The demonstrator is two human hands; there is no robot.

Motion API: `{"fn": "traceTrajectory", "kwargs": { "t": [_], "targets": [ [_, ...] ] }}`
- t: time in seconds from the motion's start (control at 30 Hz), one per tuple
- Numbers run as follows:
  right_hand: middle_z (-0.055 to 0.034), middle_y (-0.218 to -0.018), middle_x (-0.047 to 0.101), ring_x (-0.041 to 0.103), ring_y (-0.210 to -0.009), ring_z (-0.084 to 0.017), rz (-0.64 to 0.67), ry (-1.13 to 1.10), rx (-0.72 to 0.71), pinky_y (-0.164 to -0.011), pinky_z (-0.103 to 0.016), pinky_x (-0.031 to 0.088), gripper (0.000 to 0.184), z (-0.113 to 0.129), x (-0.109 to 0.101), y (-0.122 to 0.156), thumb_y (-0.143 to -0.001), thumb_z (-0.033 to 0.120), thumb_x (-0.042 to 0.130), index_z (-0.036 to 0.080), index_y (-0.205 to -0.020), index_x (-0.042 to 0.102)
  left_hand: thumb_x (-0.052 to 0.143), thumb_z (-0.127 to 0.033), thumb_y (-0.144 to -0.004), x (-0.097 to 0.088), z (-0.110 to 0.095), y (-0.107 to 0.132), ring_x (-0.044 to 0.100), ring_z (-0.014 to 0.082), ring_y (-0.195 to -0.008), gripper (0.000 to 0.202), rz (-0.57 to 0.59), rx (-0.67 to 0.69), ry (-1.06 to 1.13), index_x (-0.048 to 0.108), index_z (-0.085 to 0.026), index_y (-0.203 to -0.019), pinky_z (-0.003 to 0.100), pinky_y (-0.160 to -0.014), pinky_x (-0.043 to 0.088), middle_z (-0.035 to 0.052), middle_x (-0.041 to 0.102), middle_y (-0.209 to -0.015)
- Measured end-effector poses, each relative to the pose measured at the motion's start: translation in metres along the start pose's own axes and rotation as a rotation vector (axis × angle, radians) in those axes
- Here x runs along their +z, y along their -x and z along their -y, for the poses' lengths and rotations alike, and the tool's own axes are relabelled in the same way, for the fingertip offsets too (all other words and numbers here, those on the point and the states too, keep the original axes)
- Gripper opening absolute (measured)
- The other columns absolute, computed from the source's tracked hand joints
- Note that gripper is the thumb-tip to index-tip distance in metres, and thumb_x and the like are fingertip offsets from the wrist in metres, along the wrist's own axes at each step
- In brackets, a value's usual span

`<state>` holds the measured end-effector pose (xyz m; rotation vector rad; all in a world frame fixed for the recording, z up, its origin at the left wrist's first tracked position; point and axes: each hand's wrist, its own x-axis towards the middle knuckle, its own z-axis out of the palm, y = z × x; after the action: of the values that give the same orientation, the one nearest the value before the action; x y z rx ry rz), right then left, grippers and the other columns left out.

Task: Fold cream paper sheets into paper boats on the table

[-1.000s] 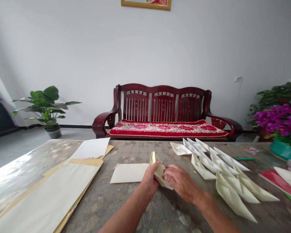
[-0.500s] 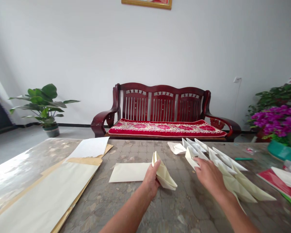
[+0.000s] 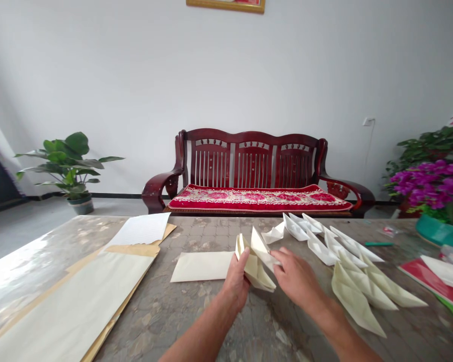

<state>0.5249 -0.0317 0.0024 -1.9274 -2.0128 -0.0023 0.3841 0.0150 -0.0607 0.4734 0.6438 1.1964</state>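
Cream folded paper boats [image 3: 259,276], apparently nested together, are gripped in my left hand [image 3: 236,281], thumb over the near side. Between the fingers of my right hand [image 3: 296,275] is a paler paper boat [image 3: 261,248], its pointed end up and close against the cream ones; I cannot tell whether they touch. A flat folded cream paper [image 3: 202,266] lies just left of my left hand. To the right of my right hand, several cream paper boats [image 3: 357,296] stand in a row, with several white paper boats [image 3: 320,246] behind them.
Large cream sheets [image 3: 71,301] and a lined white sheet [image 3: 141,230] lie over brown paper on the table's left [image 3: 143,322]. At the right are a green pen [image 3: 379,244], a red booklet [image 3: 434,281] and a teal flowerpot [image 3: 438,231]. A wooden bench [image 3: 254,166] stands beyond.
My right hand has moved left from the white boats, carrying one paper boat over to the boats in my left hand. My left hand has hardly moved.
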Motion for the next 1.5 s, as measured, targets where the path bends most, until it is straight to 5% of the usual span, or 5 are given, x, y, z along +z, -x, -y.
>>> {"fn": "traceTrajectory", "kwargs": {
  "t": [0.63, 0.8, 0.9, 1.1, 1.5],
  "targets": [
    [-0.0053, -0.096, 0.069, 0.063, -0.086, -0.016, 0.152, -0.151, -0.168, -0.073, -0.024, 0.038, 0.033, 0.024, 0.006, 0.0, -0.081, 0.006, 0.04, 0.021, -0.09, 0.069, 0.081, -0.054, -0.063, 0.019, 0.008, 0.007, 0.061, 0.0138, -0.066, 0.059, 0.01, 0.022, -0.113, 0.053, -0.022, -0.103, 0.022, -0.055, 0.044, -0.0031, 0.064, -0.077],
    [-0.006, -0.104, 0.071, 0.063, -0.093, -0.02, 0.177, -0.431, -0.233, -0.082, -0.029, 0.046, 0.032, -0.005, 0.011, -0.018, -0.086, 0.018, 0.045, 0.02, -0.105, 0.07, 0.084, -0.042, -0.061, 0.005, -0.001, -0.002, 0.06, 0.014, -0.061, 0.049, -0.106, 0.044, -0.1, 0.055, -0.019, -0.093, 0.024, -0.058, 0.045, -0.0025, 0.063, -0.069],
    [-0.0091, -0.12, 0.066, 0.057, -0.111, -0.022, -0.091, -0.154, -0.025, -0.096, -0.034, 0.04, 0.045, -0.039, 0.013, -0.045, -0.08, 0.007, 0.044, 0.018, -0.118, 0.065, 0.083, -0.042, -0.064, -0.001, -0.009, -0.005, 0.064, 0.0171, -0.069, 0.047, -0.119, 0.03, -0.078, 0.056, -0.018, -0.096, 0.027, -0.065, 0.048, 0.0019, 0.067, -0.078],
    [-0.009, -0.111, 0.068, 0.05, -0.117, -0.025, -0.061, 0.336, -0.114, -0.104, -0.041, 0.03, 0.029, -0.078, 0.027, -0.079, -0.082, 0.007, 0.051, 0.022, -0.097, 0.071, 0.081, -0.049, -0.067, -0.002, -0.012, -0.001, 0.067, 0.0213, -0.082, 0.052, -0.1, -0.041, -0.092, 0.058, -0.02, -0.103, 0.029, -0.072, 0.049, 0.0028, 0.068, -0.085],
    [-0.0021, -0.078, 0.064, 0.059, -0.073, -0.015, -0.095, -0.144, -0.163, -0.065, -0.025, 0.035, 0.028, 0.002, -0.004, -0.025, -0.093, 0.027, 0.043, 0.023, -0.08, 0.067, 0.078, -0.054, -0.069, -0.002, -0.01, -0.008, 0.067, 0.0214, -0.084, 0.057, -0.072, 0.038, -0.123, 0.056, -0.021, -0.11, 0.028, -0.069, 0.05, 0.005, 0.069, -0.094]
  ]
}}
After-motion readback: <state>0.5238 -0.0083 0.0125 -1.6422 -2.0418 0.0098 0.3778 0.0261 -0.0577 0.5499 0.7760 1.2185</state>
